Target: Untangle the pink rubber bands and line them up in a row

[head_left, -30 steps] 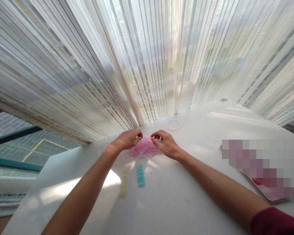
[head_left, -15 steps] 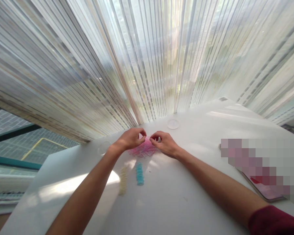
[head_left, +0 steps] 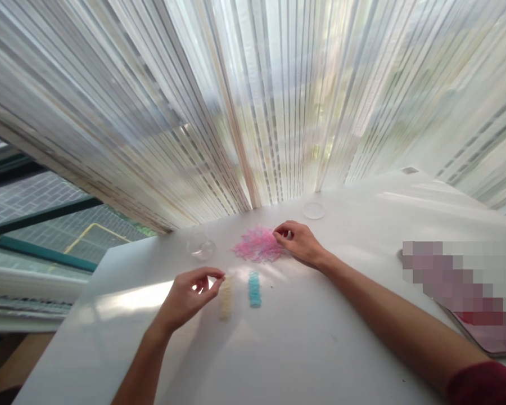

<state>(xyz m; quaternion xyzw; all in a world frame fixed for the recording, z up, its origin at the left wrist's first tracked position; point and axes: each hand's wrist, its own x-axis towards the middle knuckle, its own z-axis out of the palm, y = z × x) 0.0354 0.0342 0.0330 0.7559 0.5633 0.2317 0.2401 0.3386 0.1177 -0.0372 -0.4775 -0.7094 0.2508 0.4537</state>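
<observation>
My left hand pinches thumb and forefinger together at the far end of a row of small pale yellow pieces; whatever is between the fingertips is too small to make out. Just right of that row lies a similar row of blue pieces. Behind both rows is a loose heap of thin pink pieces, some bluish. At the heap's right edge, the fingertips of my right hand are closed in a pinch, and I cannot tell what they hold.
A clear round container stands left of the heap, and a flat clear disc lies behind it on the white table. At the right is a partly blurred-out flat object. A striped sheer curtain hangs along the far edge.
My left hand has moved from the pink heap toward me, to the yellow row. The right hand stays by the heap, slightly farther right. The whole view has shifted a little.
</observation>
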